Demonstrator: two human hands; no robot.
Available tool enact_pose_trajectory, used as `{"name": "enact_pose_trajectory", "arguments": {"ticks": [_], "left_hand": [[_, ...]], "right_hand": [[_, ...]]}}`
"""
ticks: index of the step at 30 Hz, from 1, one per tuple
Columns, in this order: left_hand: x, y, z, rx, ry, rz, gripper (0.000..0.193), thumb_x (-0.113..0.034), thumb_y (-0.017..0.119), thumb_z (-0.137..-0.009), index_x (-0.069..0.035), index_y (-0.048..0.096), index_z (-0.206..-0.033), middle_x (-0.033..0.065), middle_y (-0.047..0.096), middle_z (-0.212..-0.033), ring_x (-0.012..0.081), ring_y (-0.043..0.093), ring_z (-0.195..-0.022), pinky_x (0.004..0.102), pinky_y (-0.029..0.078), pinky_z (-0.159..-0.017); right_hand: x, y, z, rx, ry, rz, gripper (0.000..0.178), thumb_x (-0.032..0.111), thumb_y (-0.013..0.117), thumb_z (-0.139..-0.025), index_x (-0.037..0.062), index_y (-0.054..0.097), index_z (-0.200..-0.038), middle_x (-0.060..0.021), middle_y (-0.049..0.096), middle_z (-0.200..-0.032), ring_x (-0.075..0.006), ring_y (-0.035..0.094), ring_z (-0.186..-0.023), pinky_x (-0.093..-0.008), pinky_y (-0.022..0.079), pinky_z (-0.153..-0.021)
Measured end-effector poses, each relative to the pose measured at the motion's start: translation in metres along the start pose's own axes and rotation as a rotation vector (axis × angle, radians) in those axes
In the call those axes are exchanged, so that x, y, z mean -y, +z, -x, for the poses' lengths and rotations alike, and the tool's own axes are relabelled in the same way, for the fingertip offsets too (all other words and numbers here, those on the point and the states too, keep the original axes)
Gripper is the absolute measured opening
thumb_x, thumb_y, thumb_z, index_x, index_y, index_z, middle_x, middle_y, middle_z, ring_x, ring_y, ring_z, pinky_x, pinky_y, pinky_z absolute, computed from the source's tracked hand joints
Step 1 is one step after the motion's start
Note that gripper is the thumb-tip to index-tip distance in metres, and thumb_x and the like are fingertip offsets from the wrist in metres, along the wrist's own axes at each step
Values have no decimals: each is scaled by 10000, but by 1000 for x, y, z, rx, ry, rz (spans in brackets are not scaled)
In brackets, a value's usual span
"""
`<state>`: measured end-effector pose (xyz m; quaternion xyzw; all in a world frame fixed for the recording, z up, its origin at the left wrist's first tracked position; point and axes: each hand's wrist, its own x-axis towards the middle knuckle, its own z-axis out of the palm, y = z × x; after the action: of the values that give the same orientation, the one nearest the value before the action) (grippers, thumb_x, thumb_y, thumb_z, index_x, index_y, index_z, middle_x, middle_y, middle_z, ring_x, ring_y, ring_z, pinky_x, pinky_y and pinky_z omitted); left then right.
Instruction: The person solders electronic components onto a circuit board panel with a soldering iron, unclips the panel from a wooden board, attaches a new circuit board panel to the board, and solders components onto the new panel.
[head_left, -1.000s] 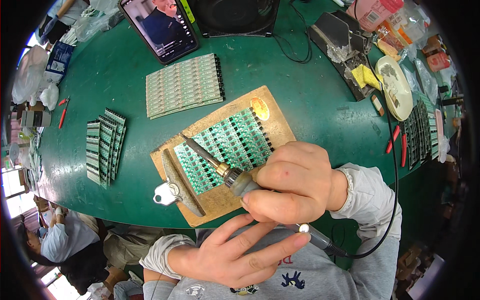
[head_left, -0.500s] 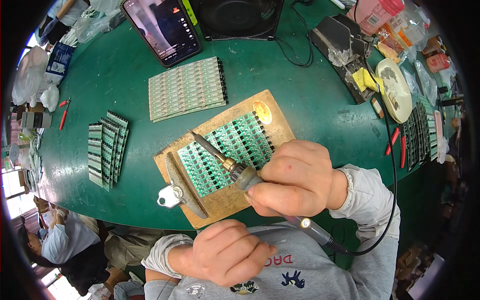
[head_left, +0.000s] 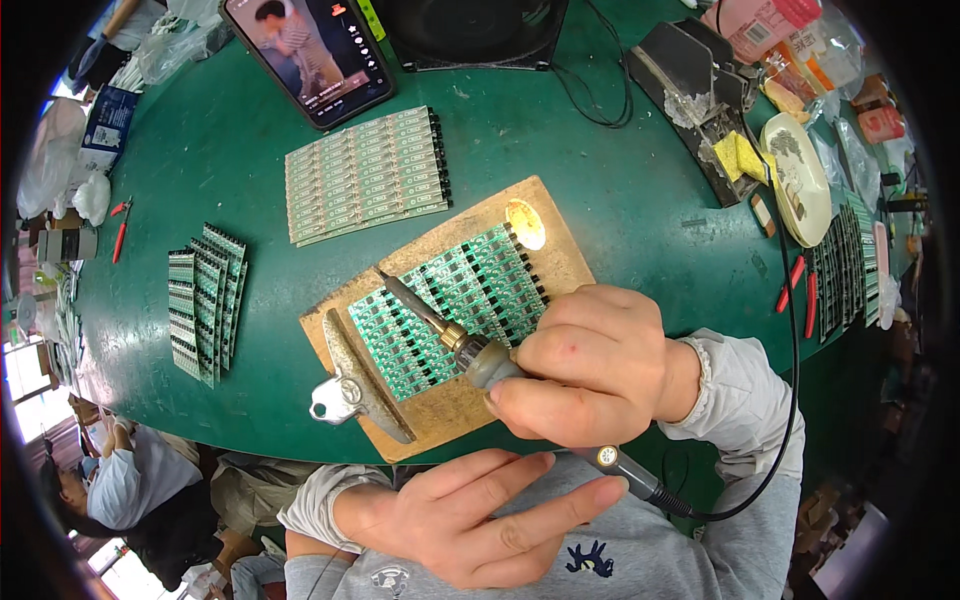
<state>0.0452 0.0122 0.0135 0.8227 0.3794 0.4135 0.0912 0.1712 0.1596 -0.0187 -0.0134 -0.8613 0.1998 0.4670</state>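
Observation:
My right hand (head_left: 595, 370) is closed around the grey handle of a soldering iron (head_left: 452, 334). The iron slants up and left across a green circuit board panel (head_left: 490, 275), its tip past the panel's upper left edge. That panel lies on a brown clipboard (head_left: 560, 235), beside the clipboard's metal clip (head_left: 345, 392). My left hand (head_left: 475, 515) is just below the clipboard, in front of my grey top. Its forefinger and thumb are stretched apart, and nothing shows between them.
Behind the clipboard lies a stack of pale panels (head_left: 370, 175), with a phone (head_left: 310, 60) propped beyond. More panels (head_left: 205, 305) fan out at left. An iron stand (head_left: 690, 110) with yellow sponge (head_left: 735, 155), a dish (head_left: 795, 180) and red-handled pliers (head_left: 790, 283) are at right. The iron's cord (head_left: 790, 400) loops past my right arm.
The fingers of my left hand have uncurled and spread, and the hand has shifted slightly right. My right hand and the soldering iron stay nearly in place. The phone's picture has changed.

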Motion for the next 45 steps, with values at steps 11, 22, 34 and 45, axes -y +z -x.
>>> {"name": "enact_pose_trajectory", "arguments": {"ticks": [11, 22, 34, 45], "left_hand": [[2, 1, 2, 18, -19, 22, 154, -72, 642, -671, -33, 615, -817, 123, 650, -1147, 265, 671, -755, 374, 554, -721], [5, -2, 3, 45, -2, 11, 130, -81, 644, -686, -37, 621, -807, 129, 649, -1153, 281, 689, -788, 383, 553, -749], [5, 0, 5, 39, -52, -60, 97, -181, 588, -801, -120, 552, -734, 36, 664, -1187, 220, 668, -877, 313, 532, -799], [11, -6, -1, -55, 80, -68, 120, -121, 697, -760, -51, 620, -820, 90, 673, -995, 226, 650, -761, 310, 512, -639]], "right_hand": [[0, -4, 0, 73, -18, -52, 264, 158, 663, -656, 115, 635, -915, -3, 535, -718, -117, 500, -510, -234, 349, -387], [2, -4, 1, 95, -17, -62, 260, 164, 648, -674, 115, 640, -928, -10, 540, -730, -121, 502, -515, -236, 352, -387], [1, -4, 1, 107, -6, -64, 249, 171, 646, -678, 109, 645, -919, -19, 554, -736, -127, 513, -518, -238, 357, -389], [-1, -2, -3, 43, -14, 9, 228, 154, 666, -642, 119, 623, -864, 18, 432, -658, -123, 448, -495, -236, 331, -399]]}}
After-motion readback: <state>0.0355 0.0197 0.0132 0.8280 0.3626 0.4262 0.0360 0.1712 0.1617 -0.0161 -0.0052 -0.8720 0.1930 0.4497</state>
